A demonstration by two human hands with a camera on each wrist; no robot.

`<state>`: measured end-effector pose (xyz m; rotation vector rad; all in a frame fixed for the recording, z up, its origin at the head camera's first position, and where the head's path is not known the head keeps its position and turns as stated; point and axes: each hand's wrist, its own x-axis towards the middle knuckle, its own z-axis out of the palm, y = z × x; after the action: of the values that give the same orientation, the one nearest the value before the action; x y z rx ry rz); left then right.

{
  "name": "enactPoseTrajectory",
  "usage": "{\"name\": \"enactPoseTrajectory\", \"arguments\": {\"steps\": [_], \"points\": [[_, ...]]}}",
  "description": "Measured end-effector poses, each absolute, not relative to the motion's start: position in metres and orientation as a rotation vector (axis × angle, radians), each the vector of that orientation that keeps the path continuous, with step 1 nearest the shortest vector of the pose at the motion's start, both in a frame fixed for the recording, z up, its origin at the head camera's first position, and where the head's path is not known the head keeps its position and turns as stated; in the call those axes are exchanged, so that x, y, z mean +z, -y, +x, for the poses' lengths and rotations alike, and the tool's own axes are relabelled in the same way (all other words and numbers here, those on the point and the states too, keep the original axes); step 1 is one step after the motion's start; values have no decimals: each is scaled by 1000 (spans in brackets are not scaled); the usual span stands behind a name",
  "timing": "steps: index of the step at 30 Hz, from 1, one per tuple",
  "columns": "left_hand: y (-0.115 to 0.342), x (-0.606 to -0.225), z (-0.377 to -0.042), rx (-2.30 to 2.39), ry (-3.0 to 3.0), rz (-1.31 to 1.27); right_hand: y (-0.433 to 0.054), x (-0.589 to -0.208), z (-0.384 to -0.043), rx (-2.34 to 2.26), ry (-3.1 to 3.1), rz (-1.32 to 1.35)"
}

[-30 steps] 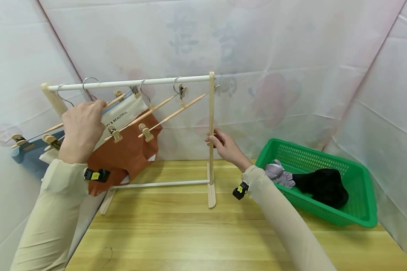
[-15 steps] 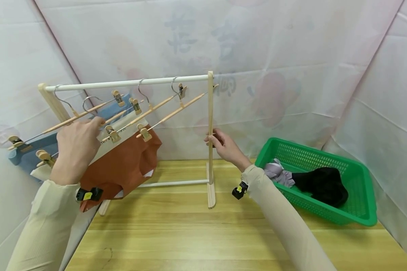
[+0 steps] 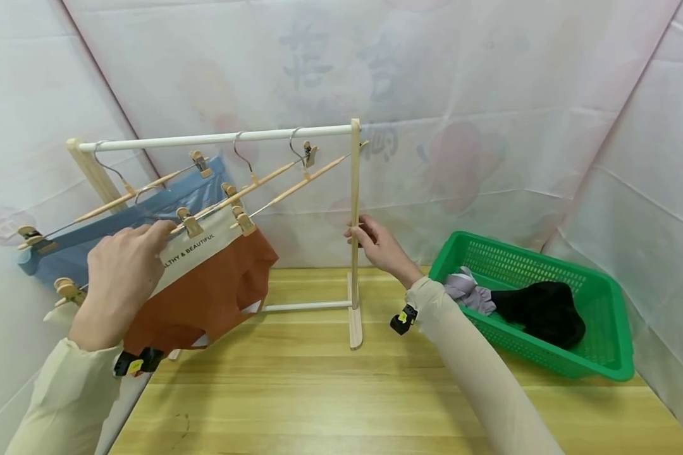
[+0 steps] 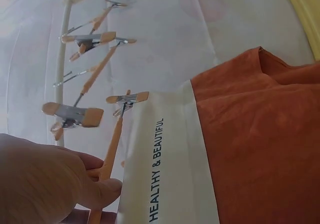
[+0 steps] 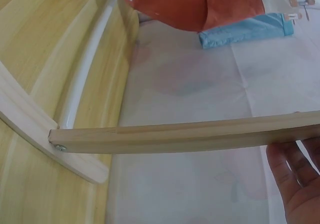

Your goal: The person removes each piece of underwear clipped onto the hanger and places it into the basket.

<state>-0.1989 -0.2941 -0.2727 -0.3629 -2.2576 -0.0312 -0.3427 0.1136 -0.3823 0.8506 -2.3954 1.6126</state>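
Note:
My left hand point(image 3: 124, 273) grips the wooden bar of a clip hanger point(image 4: 113, 143), thumb and fingers round it in the left wrist view. From its clips hang rust-orange underpants point(image 3: 213, 291) with a cream waistband lettered "HEALTHY & BEAUTIFUL". This hanger's hook sits below the white rail point(image 3: 205, 139) of a small clothes rack, apart from it. Behind, blue underpants point(image 3: 171, 193) hang on another clip hanger hooked on the rail. My right hand point(image 3: 382, 248) holds the rack's right wooden post point(image 3: 355, 189), thumb in front; in the right wrist view its fingertips touch the post.
Two bare clip hangers, one with a near clip point(image 3: 189, 224) and one with a wooden bar point(image 3: 307, 182), hang right of the underpants. A green basket point(image 3: 594, 366) on the wooden table point(image 3: 330, 392) holds lilac cloth point(image 3: 469, 294) and black cloth point(image 3: 543, 313). Fabric walls surround the table.
The left hand has lowered the hanger with the orange underpants off the rail and brought it down toward me. More of the blue underpants shows behind. My right hand stays on the post.

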Motion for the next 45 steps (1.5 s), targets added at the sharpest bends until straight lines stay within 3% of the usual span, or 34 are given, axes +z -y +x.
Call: {"name": "enactPoseTrajectory", "arguments": {"steps": [45], "points": [[258, -319, -150, 60, 2154, -569, -113, -380, -343, 1629, 2391, 856]]}}
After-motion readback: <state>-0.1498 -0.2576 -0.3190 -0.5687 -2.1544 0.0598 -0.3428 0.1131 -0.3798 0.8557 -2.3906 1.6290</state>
